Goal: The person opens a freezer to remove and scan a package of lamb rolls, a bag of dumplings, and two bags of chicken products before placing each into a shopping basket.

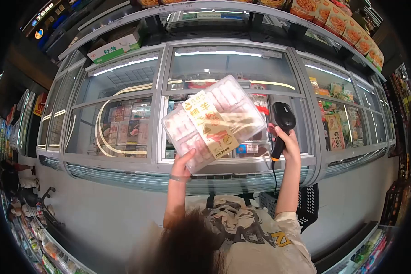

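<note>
A clear plastic tray of sliced frozen meat (178,128) with a yellow printed label band is tilted above the glass-topped freezer (160,109). My left hand (183,163) grips its lower left corner. To the right of the tray, my right hand (287,140) is wrapped round the handle of a black handheld scanner (284,116). A cable hangs down from the handle. The scanner's head points up and sits close to the tray's right edge, apart from it. Packages lie under the glass behind the tray.
Beside my right forearm stands a black basket (308,206). A green and white carton (115,48) and orange food packs (338,23) sit on the shelf above. More packages (337,130) fill the right freezer. A cart and a person are at the far left.
</note>
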Motion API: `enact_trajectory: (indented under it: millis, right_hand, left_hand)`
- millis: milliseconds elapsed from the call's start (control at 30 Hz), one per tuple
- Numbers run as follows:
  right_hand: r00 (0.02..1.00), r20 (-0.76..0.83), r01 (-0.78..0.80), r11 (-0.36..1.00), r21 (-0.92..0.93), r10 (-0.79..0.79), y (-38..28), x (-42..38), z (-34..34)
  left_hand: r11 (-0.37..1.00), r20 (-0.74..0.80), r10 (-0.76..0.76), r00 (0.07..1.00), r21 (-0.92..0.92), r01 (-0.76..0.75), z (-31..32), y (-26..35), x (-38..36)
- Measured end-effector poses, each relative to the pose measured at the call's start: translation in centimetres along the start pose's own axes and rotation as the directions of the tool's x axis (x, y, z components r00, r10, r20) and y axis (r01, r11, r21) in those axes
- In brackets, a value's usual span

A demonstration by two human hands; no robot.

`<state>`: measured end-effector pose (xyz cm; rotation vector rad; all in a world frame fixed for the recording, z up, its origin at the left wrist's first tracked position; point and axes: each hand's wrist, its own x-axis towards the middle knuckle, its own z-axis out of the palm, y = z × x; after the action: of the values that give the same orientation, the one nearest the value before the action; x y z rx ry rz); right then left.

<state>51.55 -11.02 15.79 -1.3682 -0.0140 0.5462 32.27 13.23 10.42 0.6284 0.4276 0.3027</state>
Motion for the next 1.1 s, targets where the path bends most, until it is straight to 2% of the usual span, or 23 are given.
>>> enact_trajectory:
  millis: [67,133,300,333,400,500,533,600,633,733,767,800,867,900,933,967,1067,1100]
  right_hand:
    - [0.998,0.009,0.066,0.983,0.171,-0.068,1.6,-2.7,0.4]
    - [0.987,-0.089,0.153,0.934,0.324,-0.132,2.5,-5.1,1.7]
    - [0.959,-0.213,0.237,0.939,0.25,-0.186,4.5,-8.0,0.0]
    - [0.938,-0.253,0.298,0.922,0.248,-0.236,4.7,-8.5,0.0]
    - [0.885,-0.326,0.417,0.879,0.233,-0.333,4.8,-9.2,0.3]
    - [0.856,-0.375,0.459,0.857,0.233,-0.357,3.9,-10.6,0.5]
    - [0.842,-0.353,0.493,0.847,0.199,-0.407,3.5,-11.0,0.8]
    - [0.81,-0.3,0.558,0.82,0.129,-0.504,2.5,-11.8,1.9]
    - [0.776,-0.275,0.598,0.8,0.034,-0.568,1.8,-12.4,2.9]
    - [0.75,-0.193,0.612,0.775,-0.159,-0.632,0.8,-13.9,5.1]
    - [0.724,-0.114,0.617,0.712,-0.335,-0.681,0.8,-14.6,5.5]
    - [0.755,-0.084,0.555,0.702,-0.445,-0.65,0.2,-15.7,6.6]
    - [0.831,-0.079,0.525,0.823,-0.217,-0.551,2.1,-16.3,7.9]
    - [0.735,0.037,0.634,0.666,-0.394,-0.678,2.4,-17.0,8.2]
    - [0.625,0.177,0.71,0.459,-0.534,-0.76,2.0,-17.8,8.5]
    - [0.669,0.226,0.709,0.518,-0.478,-0.708,1.5,-18.3,8.7]
    - [0.76,0.436,0.648,0.526,-0.551,-0.481,-0.7,-19.3,8.9]
    - [0.698,0.485,0.714,0.469,-0.52,-0.526,-0.6,-19.2,9.2]
  left_hand:
    - [1.0,0.082,-0.008,0.997,0.015,0.007,0.7,0.2,-0.8]
    - [1.0,0.159,0.0,0.987,0.03,-0.005,1.1,0.2,-1.4]
    - [0.989,0.263,-0.071,0.962,0.143,0.034,0.6,-0.7,-2.4]
    - [0.987,0.286,-0.082,0.955,0.153,0.04,0.7,-0.8,-2.4]
    - [0.975,0.305,-0.068,0.95,0.22,-0.001,1.5,-0.5,-3.0]
    - [0.921,0.329,-0.034,0.944,0.376,-0.098,1.8,0.0,-3.0]
    - [0.891,0.336,-0.02,0.942,0.434,-0.135,1.7,0.2,-2.8]
    - [0.901,0.293,0.112,0.95,0.373,-0.221,1.9,-0.6,-2.2]
    - [0.901,0.269,0.177,0.947,0.342,-0.266,1.9,-0.9,-1.7]
    - [0.998,0.23,0.057,0.971,-0.016,-0.055,1.1,-1.3,-0.1]
    - [0.999,0.182,0.054,0.982,-0.02,-0.051,1.2,-1.7,0.6]
    - [0.999,0.191,0.038,0.981,0.003,-0.039,0.7,-2.2,1.5]
    - [0.999,0.208,0.005,0.978,0.052,-0.017,0.7,-2.8,3.1]
    - [0.997,0.169,-0.033,0.985,0.081,0.019,1.3,-3.1,3.3]
    - [0.998,0.191,-0.059,0.98,0.024,0.055,2.0,-3.4,3.3]
    - [0.995,0.216,-0.084,0.973,-0.031,0.093,2.7,-3.8,3.3]
    - [0.959,0.314,-0.152,0.937,-0.182,0.217,4.0,-5.1,3.2]
    - [0.931,0.375,-0.175,0.91,-0.238,0.277,4.2,-5.8,3.3]
